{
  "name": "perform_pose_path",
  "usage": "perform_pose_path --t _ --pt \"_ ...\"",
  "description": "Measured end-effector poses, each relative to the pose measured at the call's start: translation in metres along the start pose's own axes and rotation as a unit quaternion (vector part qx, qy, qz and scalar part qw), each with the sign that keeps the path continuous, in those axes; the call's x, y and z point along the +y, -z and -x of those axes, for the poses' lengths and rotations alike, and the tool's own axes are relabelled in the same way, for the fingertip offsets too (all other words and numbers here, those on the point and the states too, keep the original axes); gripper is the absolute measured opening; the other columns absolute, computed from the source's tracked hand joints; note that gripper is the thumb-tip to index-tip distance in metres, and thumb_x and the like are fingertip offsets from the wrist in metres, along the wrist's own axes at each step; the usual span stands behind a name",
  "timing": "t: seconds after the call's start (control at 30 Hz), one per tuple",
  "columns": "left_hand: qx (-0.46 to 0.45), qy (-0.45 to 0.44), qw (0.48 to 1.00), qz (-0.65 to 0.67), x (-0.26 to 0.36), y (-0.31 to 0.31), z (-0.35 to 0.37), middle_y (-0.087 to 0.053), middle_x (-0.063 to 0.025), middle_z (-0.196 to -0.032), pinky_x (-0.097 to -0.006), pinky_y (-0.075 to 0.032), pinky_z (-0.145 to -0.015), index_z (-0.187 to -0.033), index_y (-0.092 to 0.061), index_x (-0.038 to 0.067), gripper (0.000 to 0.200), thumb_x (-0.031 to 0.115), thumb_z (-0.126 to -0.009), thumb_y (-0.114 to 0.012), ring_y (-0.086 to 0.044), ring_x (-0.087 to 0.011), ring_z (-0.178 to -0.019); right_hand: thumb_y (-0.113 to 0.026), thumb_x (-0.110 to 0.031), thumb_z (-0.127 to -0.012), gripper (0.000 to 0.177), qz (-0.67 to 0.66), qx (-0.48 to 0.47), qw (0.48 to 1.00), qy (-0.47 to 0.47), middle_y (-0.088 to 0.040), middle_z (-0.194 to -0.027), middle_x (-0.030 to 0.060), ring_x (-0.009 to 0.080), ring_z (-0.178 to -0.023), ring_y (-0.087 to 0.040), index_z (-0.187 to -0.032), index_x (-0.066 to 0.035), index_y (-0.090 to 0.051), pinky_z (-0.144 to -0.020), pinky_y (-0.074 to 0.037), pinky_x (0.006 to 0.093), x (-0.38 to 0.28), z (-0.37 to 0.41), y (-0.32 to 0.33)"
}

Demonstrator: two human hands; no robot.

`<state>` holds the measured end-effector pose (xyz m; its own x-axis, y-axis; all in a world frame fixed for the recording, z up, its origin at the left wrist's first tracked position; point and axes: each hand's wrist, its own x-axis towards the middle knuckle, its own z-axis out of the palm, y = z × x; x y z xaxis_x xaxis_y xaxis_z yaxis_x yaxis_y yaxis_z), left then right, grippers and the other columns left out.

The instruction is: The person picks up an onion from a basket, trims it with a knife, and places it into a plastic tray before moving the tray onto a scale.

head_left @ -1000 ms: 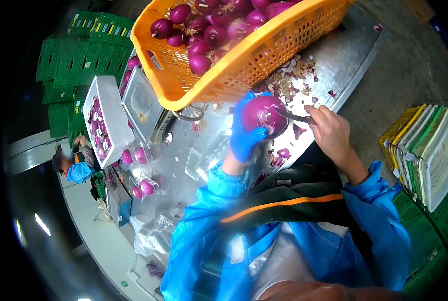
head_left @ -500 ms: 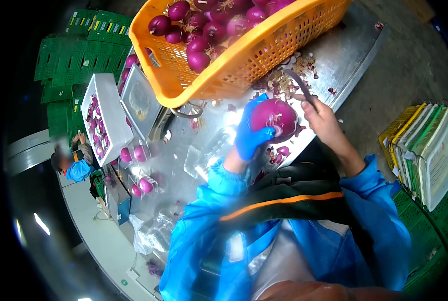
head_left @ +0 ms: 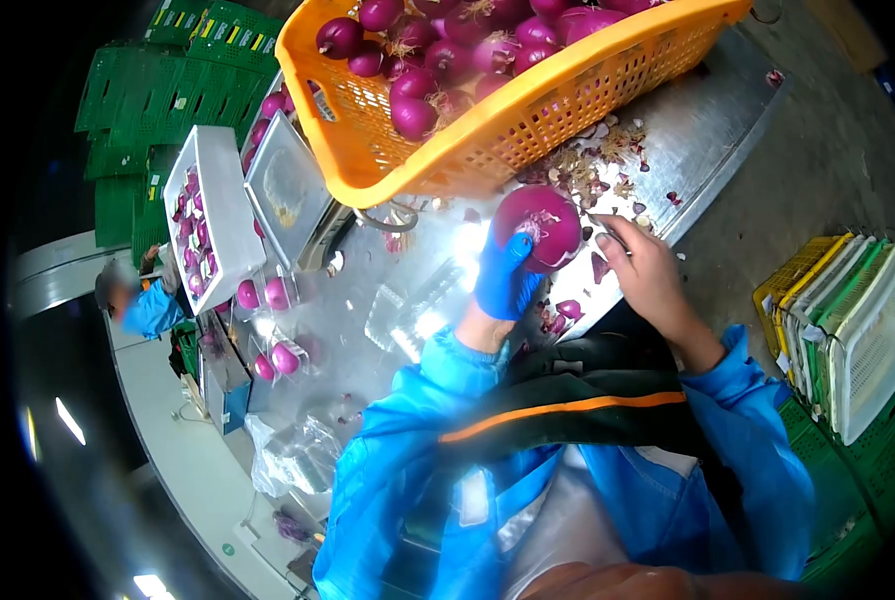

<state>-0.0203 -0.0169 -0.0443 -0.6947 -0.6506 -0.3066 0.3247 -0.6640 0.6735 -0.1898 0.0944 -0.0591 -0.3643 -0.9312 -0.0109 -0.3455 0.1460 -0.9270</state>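
Observation:
My left hand (head_left: 504,280), in a blue glove, grips a large red onion (head_left: 539,224) from below, root end facing me. My bare right hand (head_left: 645,275) is just right of the onion and holds a small dark knife (head_left: 604,230) whose blade points toward the onion's right side. Both hands are over a steel table (head_left: 687,120), just in front of an orange basket (head_left: 527,120) filled with red onions.
Onion skins (head_left: 597,160) litter the table beside the basket. A steel tray (head_left: 285,200), a white crate (head_left: 227,220) of onions and packed onions (head_left: 262,295) lie at the left. Stacked crates (head_left: 857,320) stand at the right, green crates (head_left: 157,100) at the far left. Another person (head_left: 142,300) works beyond.
The onion has been turned in my left hand and sits a little higher. My right hand brought the knife down from its raised position to the onion's right side.

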Motion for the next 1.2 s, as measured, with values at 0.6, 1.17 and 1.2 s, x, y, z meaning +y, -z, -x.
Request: perform_pose_path --t 0.6,1.17,1.2 --pt "-0.017 0.025 0.995 -0.091 0.028 -0.018 0.003 -0.061 -0.0165 -0.117 -0.0384 -0.049 -0.097 -0.127 -0.05 -0.001 0.054 0.026 -0.084 -0.068 -0.061 -0.027 -0.11 -0.072 -0.011 -0.073 0.044 0.323 0.093 0.921 0.198 -0.053 -0.082 0.0061 0.0223 -0.067 -0.058 -0.117 -0.01 -0.067 -0.06 -0.047 0.0339 -0.003 0.006 0.03" --pt "0.011 0.043 0.997 -0.064 0.017 -0.01 0.001 -0.06 -0.0172 -0.121 -0.0378 -0.05 -0.099 -0.131 -0.048 0.0 0.055 0.027 -0.085 -0.064 -0.062 -0.0278 -0.111 -0.068 -0.009 -0.081 0.033 0.256 0.025 0.959 0.12 -0.062 -0.091 0.0116 0.0296 -0.076 -0.064 -0.114 -0.009 -0.067 -0.066 -0.05 0.0377 -0.01 0.015 0.03" --pt "0.013 0.043 0.997 -0.063 0.018 -0.012 0.001 -0.06 -0.0173 -0.121 -0.0378 -0.05 -0.099 -0.13 -0.048 0.0 0.056 0.028 -0.085 -0.064 -0.062 -0.0278 -0.112 -0.069 -0.009 -0.079 0.036 0.259 0.037 0.955 0.138 -0.061 -0.089 0.0109 0.029 -0.074 -0.063 -0.114 -0.009 -0.067 -0.065 -0.05 0.0375 -0.009 0.015 0.029"
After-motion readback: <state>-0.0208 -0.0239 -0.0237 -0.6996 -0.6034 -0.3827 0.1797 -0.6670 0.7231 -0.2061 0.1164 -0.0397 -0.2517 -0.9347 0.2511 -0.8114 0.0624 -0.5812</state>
